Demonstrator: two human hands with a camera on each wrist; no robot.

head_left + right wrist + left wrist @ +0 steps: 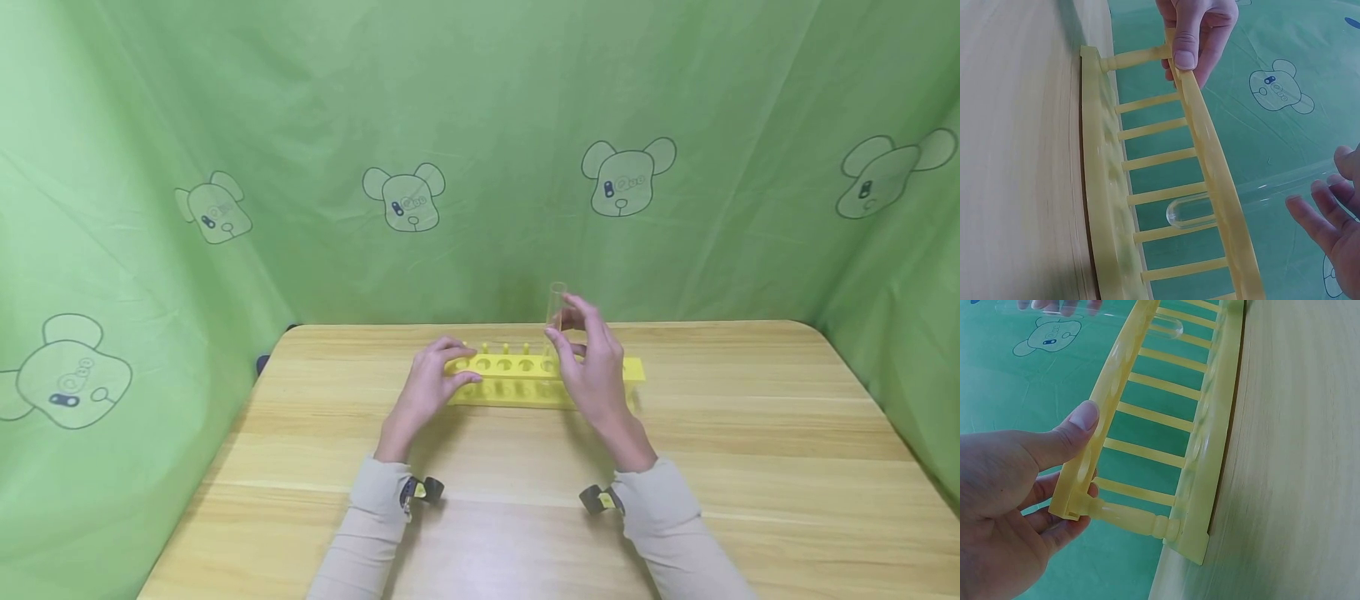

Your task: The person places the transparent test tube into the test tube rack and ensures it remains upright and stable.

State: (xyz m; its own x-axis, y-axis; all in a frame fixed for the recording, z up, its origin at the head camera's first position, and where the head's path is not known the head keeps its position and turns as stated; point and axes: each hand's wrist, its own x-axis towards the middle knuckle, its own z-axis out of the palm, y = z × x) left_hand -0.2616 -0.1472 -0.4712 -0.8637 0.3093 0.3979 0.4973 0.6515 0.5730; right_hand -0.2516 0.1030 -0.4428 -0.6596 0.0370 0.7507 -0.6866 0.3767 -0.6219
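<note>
A yellow test tube rack (517, 374) with a row of round holes stands on the wooden table. My left hand (429, 382) grips its left end; in the left wrist view the thumb lies on the top plate (1109, 419) and fingers curl beneath. Toward the rack's right side, my right hand (597, 379) pinches a clear test tube (557, 302) between thumb and fingers. The tube stands nearly upright. Its rounded bottom (1186, 211) has passed through a hole in the top plate and hangs above the base plate (1102, 181).
Thin pegs (506, 348) rise along the rack's back side. Green curtains (495, 108) with printed bear heads enclose the table (750, 483) at the back and both sides. A wrist camera (427, 490) sits on the left sleeve, another camera (597, 499) on the right.
</note>
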